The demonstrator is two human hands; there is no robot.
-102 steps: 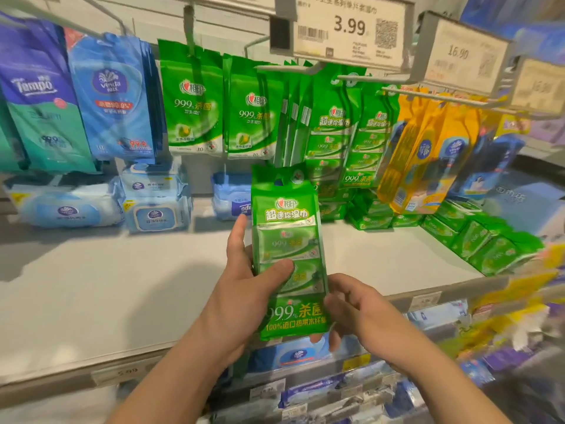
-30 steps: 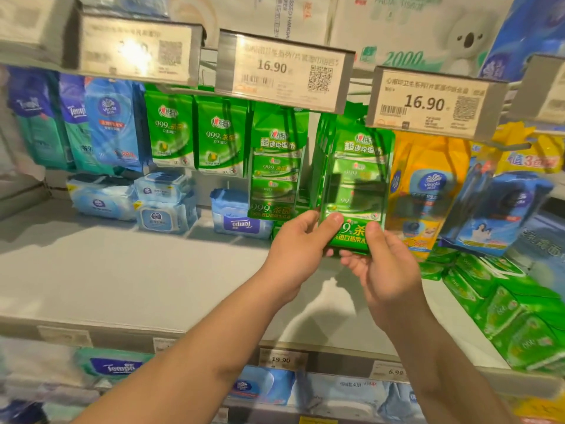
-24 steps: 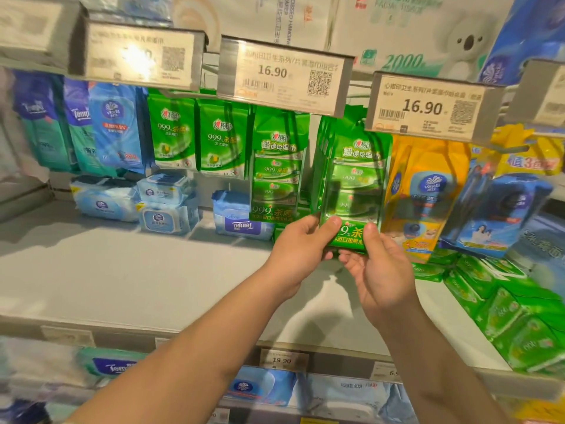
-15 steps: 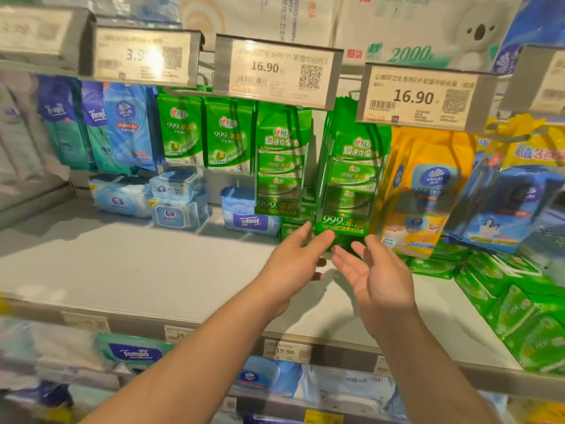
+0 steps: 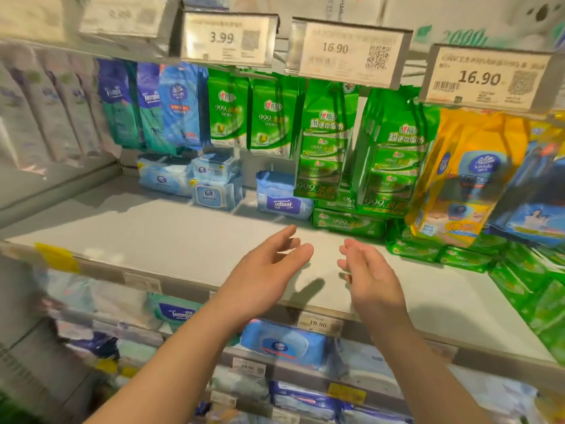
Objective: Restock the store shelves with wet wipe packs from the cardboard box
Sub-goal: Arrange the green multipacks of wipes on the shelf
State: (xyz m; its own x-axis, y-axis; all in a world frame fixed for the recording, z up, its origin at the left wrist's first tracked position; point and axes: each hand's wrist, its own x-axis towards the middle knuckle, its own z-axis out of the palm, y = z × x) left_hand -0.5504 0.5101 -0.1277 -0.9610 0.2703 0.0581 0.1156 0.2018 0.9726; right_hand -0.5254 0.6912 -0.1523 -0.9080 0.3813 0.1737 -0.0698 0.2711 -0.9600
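Head view: both hands have let go and pulled back over the shelf (image 5: 153, 237), left hand (image 5: 269, 270) and right hand (image 5: 370, 276) relaxed, fingers loose, holding nothing. The green wet wipe pack (image 5: 389, 166) now hangs far right beside its twin (image 5: 324, 154).

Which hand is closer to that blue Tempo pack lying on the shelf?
Left. The left hand hovers just in front of the Tempo pack, almost in line with it; the right hand hangs farther off to its right.

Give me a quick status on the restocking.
Left hand and right hand open, empty, above the shelf. Green wipe pack hanging on its hook. Nothing in the way.
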